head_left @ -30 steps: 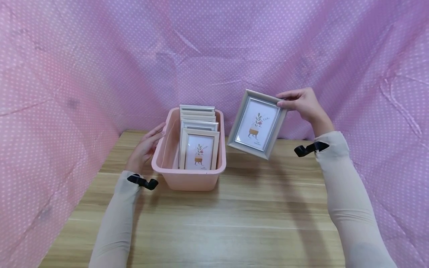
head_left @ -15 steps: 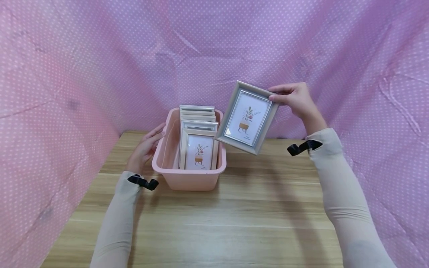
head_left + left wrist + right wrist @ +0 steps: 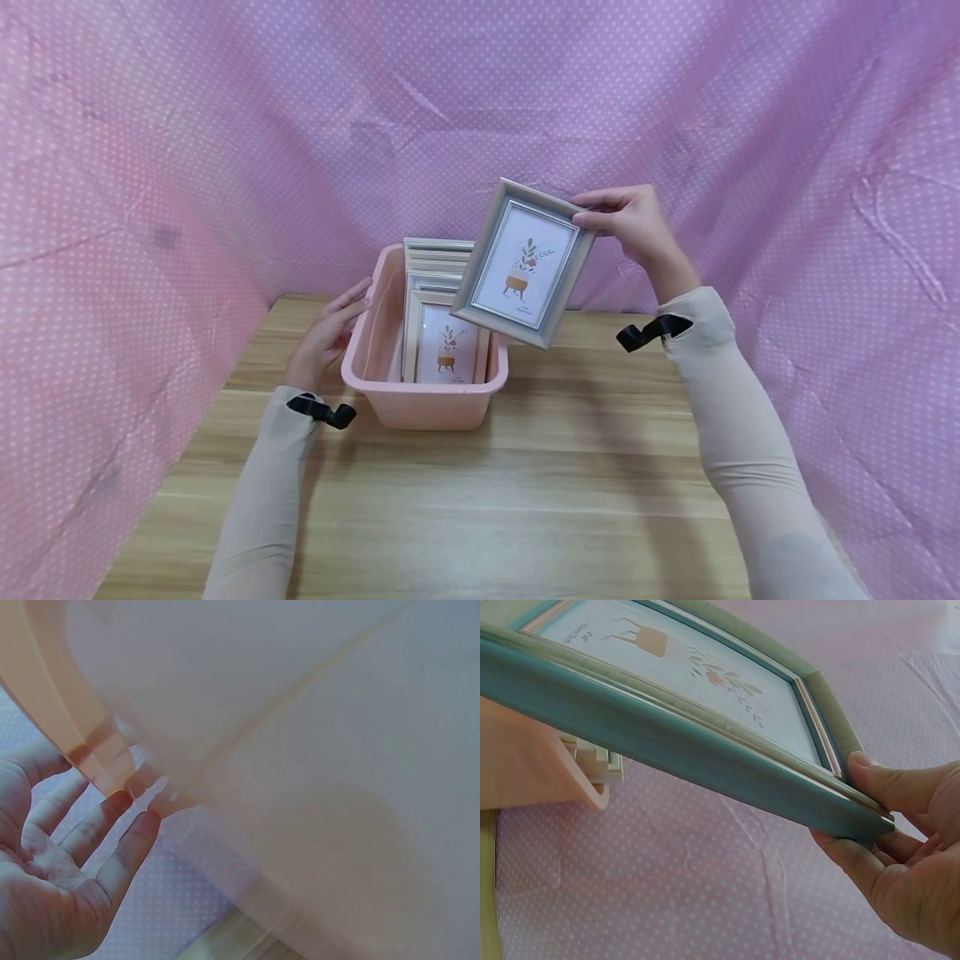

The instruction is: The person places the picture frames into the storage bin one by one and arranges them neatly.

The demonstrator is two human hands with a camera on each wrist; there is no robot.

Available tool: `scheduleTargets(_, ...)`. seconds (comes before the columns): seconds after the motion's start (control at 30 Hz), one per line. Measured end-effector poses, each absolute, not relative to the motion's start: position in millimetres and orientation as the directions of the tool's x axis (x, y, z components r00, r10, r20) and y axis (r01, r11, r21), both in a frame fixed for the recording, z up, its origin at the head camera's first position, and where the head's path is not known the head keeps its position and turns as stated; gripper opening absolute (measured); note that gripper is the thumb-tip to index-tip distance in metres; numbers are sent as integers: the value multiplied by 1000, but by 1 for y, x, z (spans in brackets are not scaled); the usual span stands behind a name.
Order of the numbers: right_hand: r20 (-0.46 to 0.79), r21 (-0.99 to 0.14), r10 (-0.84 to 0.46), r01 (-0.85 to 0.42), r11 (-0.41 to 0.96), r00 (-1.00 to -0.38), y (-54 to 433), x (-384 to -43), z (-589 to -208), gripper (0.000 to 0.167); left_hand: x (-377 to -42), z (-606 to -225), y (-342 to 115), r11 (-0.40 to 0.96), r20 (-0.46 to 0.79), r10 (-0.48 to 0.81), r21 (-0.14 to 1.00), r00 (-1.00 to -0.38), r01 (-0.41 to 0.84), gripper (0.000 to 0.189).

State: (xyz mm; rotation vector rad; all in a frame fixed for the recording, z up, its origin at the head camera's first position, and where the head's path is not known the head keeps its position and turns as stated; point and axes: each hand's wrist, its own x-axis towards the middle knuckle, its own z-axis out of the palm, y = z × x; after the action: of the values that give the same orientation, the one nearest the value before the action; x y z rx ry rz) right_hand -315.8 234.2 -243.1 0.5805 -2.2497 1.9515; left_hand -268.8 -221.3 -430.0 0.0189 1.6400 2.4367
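A picture frame (image 3: pixel 522 265) with a grey-beige border and a plant print hangs tilted in the air. My right hand (image 3: pixel 628 223) pinches its upper right corner, thumb on the front face and fingers behind, as the right wrist view (image 3: pixel 922 847) also shows. Its lower left part overlaps the pink bin (image 3: pixel 423 408) as seen from the head. Inside the bin several picture frames stand in a row, a cream frame (image 3: pixel 447 343) foremost. My left hand (image 3: pixel 324 337) rests against the bin's left side, its fairly straight fingers (image 3: pixel 124 851) touching the outer wall near the rim.
The bin stands on a wood-grain table (image 3: pixel 450 517), near its back edge. A pink dotted cloth (image 3: pixel 480 100) hangs behind and at both sides. Black straps (image 3: pixel 652 332) dangle from both sleeve cuffs.
My right hand has moved left with the picture frame, from beside the bin to partly in front of the frames in it. My left hand and the bin have stayed nearly still.
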Motion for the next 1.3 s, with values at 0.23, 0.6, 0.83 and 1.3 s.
scheduleTargets(0.23,326,-935,-234,-349,64,-916,215,-315,-244,21,-271,-431,-220,-366,-113,170,915,-979,-169,63)
scheduleTargets(0.6,332,-937,-255,-350,27,-908,190,-315,-249,22,-272,-431,-224,-392,-118,163,903,-980,-174,63)
scheduleTargets(0.83,341,-932,-264,-360,28,-902,182,-315,-257,21,-273,-434,-223,-386,-117,168,906,-979,-175,62)
scheduleTargets(1.3,350,-925,-283,-378,49,-893,172,-318,-259,19,-274,-432,-223,-374,-114,169,912,-979,-171,62)
